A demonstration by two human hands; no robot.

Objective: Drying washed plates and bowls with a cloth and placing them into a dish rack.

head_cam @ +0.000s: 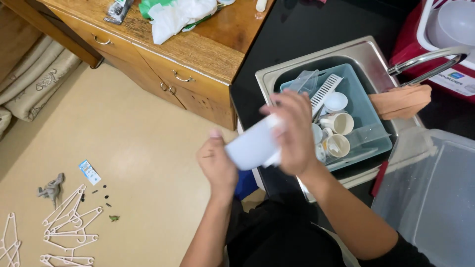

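Steel sink (277, 74), white cup (250, 147) between hands

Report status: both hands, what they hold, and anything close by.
Left hand and right hand both grip white plastic bowl. Pale blue plastic tub of cups sits just beyond. Nothing between.

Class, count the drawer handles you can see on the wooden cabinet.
3: one on the upper drawer, one further right, one below it, partly seen. Others may lie out of view.
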